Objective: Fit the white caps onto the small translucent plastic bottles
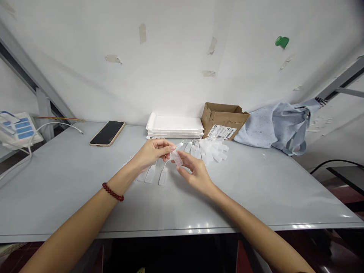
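Over the middle of the table I hold a small translucent white tag between both hands. The thumb and fingers of my left hand pinch it at its upper end. From the other side, the fingers and thumb of my right hand grip its lower part. Below my hands lies a similar tag with a white cord. Beside it are several more, partly hidden behind my left wrist. A pile of the same translucent tags spreads just beyond my right hand.
Behind the pile stand a stack of white envelopes and an open cardboard box. A light blue cloth bag slumps at the right. A phone lies at the left, near a white cable and a power strip.
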A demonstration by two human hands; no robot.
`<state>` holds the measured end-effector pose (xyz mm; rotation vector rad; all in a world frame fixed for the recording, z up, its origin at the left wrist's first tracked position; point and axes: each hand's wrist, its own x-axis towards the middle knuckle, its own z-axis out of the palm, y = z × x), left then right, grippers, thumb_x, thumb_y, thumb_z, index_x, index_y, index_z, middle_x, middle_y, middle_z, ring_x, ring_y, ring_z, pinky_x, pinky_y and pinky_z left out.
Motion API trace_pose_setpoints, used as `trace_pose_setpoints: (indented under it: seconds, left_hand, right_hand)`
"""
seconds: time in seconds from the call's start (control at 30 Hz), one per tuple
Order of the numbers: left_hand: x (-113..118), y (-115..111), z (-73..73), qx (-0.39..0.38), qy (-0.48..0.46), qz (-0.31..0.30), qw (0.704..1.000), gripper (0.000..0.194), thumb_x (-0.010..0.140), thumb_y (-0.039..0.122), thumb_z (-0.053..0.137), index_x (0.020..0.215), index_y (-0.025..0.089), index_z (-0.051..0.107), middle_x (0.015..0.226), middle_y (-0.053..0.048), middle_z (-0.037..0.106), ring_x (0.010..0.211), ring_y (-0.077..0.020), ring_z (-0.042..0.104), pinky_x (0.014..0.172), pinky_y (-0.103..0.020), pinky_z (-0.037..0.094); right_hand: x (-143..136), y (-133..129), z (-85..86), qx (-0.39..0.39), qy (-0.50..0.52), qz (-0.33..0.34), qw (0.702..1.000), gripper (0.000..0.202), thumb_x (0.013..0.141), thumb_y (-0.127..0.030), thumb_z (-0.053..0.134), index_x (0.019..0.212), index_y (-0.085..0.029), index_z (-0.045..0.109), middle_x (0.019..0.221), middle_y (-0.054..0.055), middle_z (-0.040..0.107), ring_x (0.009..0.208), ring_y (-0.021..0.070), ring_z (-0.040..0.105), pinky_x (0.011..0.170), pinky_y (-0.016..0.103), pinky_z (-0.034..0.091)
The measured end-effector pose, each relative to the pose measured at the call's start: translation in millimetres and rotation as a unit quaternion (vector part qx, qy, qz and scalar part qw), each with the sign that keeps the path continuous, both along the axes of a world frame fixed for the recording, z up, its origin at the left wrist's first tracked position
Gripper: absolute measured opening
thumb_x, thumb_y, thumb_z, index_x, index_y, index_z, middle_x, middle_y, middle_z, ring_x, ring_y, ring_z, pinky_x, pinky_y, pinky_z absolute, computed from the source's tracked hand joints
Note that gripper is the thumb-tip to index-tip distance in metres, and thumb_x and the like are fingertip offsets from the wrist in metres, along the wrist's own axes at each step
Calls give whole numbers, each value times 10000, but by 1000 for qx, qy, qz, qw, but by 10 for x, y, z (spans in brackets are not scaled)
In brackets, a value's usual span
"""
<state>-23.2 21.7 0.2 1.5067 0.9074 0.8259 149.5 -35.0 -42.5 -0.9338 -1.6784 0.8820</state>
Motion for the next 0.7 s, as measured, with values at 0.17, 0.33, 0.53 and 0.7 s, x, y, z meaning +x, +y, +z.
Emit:
trace_pose_setpoints:
  seconds: [0.17,0.33,0.53,0.7]
  left_hand:
    - [21,7,-26,41,13,10,999,217,748,382,670,805,176,704,829,-26,662,708,-119,551,689,-249,473]
    - [52,4,-80,22,16,12,1000,255,688,386,722,826,171,722,801,-42,687,754,-162,592,718,-291,489]
    - [24,12,-66,-13,-25,23,999,270,634,308,781,877,205,726,804,-19,696,778,-154,614,753,-296,484]
    - [-5,10,-23,-52,-68,-7,996,298,639,253,782,927,217,714,862,-28,702,793,-144,621,767,-296,475]
  right_hand:
    - [-21,-25,14,-45,14,-14,999,374,817,-215,550,1190,-202,521,1100,94,660,949,214,665,840,411,533]
    - [-24,-18,37,-92,60,-19,994,352,839,-313,565,1147,-212,428,837,21,667,648,133,629,654,334,544]
    - [17,21,113,-216,196,80,953,433,781,-334,648,1116,-230,395,766,-3,653,583,124,586,547,296,518]
    - [64,34,181,-294,256,126,912,452,752,-298,680,1084,-227,382,779,23,683,554,130,572,500,283,487]
